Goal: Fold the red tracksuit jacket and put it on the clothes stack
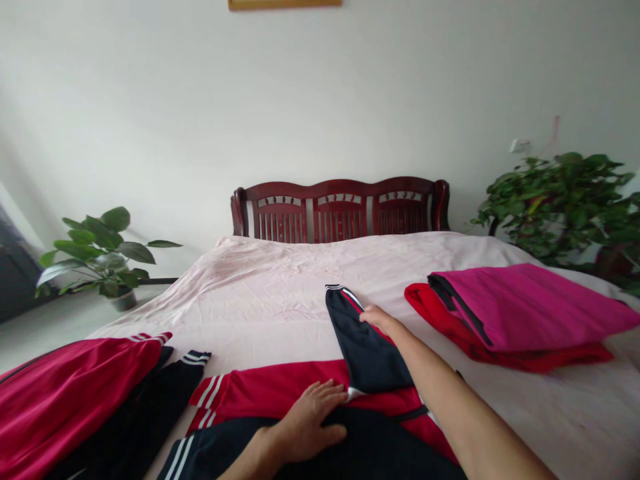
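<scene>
A red and navy track jacket lies spread on the bed in front of me, with white stripes on its cuffs and hem. My left hand rests flat on it, fingers stretched out across the red and navy cloth. Farther up, my right hand pinches the edge of the jacket's navy sleeve, which points toward the headboard. That sleeve carries a red and white stripe, and its striped cuff lies beyond my fingers. My right forearm covers part of the jacket's right side.
Red and black clothes lie at the left. On the right is a folded pile, magenta cloth over red cloth. A pale sheet covers the bed before a dark wooden headboard. Potted plants stand on both sides.
</scene>
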Demonstrator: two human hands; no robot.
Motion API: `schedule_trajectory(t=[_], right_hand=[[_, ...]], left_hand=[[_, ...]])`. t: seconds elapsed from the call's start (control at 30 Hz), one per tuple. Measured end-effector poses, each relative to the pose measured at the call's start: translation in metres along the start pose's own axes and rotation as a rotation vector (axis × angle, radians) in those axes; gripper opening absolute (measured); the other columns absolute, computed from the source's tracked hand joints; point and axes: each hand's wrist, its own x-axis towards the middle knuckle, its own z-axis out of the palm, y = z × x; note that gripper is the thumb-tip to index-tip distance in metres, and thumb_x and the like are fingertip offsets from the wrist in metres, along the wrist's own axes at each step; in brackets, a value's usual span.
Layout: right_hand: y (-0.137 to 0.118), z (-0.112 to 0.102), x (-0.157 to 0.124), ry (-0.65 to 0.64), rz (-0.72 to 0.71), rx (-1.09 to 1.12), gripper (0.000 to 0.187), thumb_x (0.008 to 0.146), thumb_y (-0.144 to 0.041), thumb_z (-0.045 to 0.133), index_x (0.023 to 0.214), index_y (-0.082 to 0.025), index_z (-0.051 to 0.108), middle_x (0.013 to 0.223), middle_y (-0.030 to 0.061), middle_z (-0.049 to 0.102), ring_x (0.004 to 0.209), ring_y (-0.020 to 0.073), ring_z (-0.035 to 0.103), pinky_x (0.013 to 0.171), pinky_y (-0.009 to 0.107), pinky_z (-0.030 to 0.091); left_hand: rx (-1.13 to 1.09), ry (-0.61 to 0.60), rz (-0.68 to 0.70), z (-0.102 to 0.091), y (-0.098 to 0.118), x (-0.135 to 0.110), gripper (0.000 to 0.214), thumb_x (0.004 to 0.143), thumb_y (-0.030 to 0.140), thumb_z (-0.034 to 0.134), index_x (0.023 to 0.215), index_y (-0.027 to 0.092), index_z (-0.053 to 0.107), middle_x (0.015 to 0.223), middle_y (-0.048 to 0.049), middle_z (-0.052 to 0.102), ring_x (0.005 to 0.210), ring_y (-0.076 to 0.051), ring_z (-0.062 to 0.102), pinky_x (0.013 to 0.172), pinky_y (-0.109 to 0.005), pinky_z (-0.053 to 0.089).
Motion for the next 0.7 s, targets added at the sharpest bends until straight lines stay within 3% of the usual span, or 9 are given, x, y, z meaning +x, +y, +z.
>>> schedule_trajectory(t=[0.1, 0.2, 0.23, 0.3, 0.43, 0.5, 0.7], right_hand=[[-0.019, -0.004, -0.018, -0.166, -0.103, 0.160, 0.036, 0.068, -0.021, 0.054, 0.102, -0.019, 0.067, 0.088, 0.0035, 0.075, 0.081, 0.0207, 0.072, 0.072, 0.029, 0.056], [-0.039, -0.019, -0.042, -0.461, -0.214, 0.362, 0.042, 0.066, -0.021, 0.059, 0.108, -0.020, 0.066, 0.091, 0.0024, 0.076, 0.076, 0.0181, 0.071, 0.071, 0.029, 0.056], [-0.045, -0.023, -0.051, -0.580, -0.244, 0.429, 0.043, 0.065, -0.021, 0.061, 0.107, -0.019, 0.067, 0.091, 0.0026, 0.076, 0.074, 0.0173, 0.071, 0.070, 0.028, 0.056], [-0.054, -0.031, -0.067, -0.779, -0.286, 0.512, 0.042, 0.063, -0.020, 0.066, 0.105, -0.017, 0.068, 0.090, 0.0028, 0.076, 0.072, 0.0157, 0.070, 0.069, 0.025, 0.055], [-0.057, -0.034, -0.089, -0.946, -0.293, 0.518, 0.042, 0.061, -0.018, 0.070, 0.103, -0.013, 0.071, 0.091, 0.0034, 0.076, 0.073, 0.0147, 0.070, 0.072, 0.024, 0.054], [-0.053, -0.033, -0.094, -0.979, -0.283, 0.530, 0.044, 0.060, -0.017, 0.070, 0.104, -0.013, 0.071, 0.092, 0.0036, 0.077, 0.074, 0.0146, 0.071, 0.072, 0.023, 0.054], [-0.046, -0.035, -0.100, -0.947, -0.294, 0.567, 0.043, 0.060, -0.018, 0.073, 0.103, -0.013, 0.072, 0.089, 0.0029, 0.076, 0.073, 0.0143, 0.070, 0.072, 0.023, 0.054]], left_hand=[[-0.531, 0.277, -0.183, -0.014, -0.017, 0.012, 0.059, 0.087, 0.040, 0.062, 0.141, 0.016, 0.053, 0.139, -0.0147, 0.061, 0.129, -0.029, 0.056, 0.112, -0.042, 0.040], [-1.005, 0.490, -0.486, -0.034, -0.031, 0.030, 0.070, 0.090, 0.046, 0.060, 0.147, 0.009, 0.041, 0.141, -0.0226, 0.056, 0.122, -0.028, 0.061, 0.105, -0.037, 0.047], [-1.108, 0.480, -0.531, -0.040, -0.033, 0.036, 0.071, 0.092, 0.049, 0.055, 0.148, 0.008, 0.039, 0.142, -0.0240, 0.055, 0.120, -0.027, 0.063, 0.104, -0.036, 0.047], [-1.281, 0.342, -0.500, -0.046, -0.035, 0.045, 0.074, 0.095, 0.059, 0.043, 0.146, 0.005, 0.042, 0.137, -0.0243, 0.060, 0.115, -0.027, 0.066, 0.103, -0.037, 0.047], [-1.522, 0.056, -0.372, -0.040, -0.027, 0.054, 0.083, 0.093, 0.070, 0.031, 0.136, 0.003, 0.053, 0.107, -0.0194, 0.074, 0.099, -0.028, 0.072, 0.102, -0.041, 0.048], [-1.548, 0.028, -0.403, -0.032, -0.020, 0.056, 0.073, 0.095, 0.063, 0.038, 0.133, 0.004, 0.056, 0.100, -0.0164, 0.077, 0.093, -0.026, 0.073, 0.099, -0.039, 0.050], [-1.560, 0.010, -0.483, -0.007, 0.003, 0.058, 0.034, 0.091, 0.020, 0.054, 0.120, 0.005, 0.064, 0.073, -0.0081, 0.076, 0.067, -0.022, 0.073, 0.084, -0.038, 0.056]])
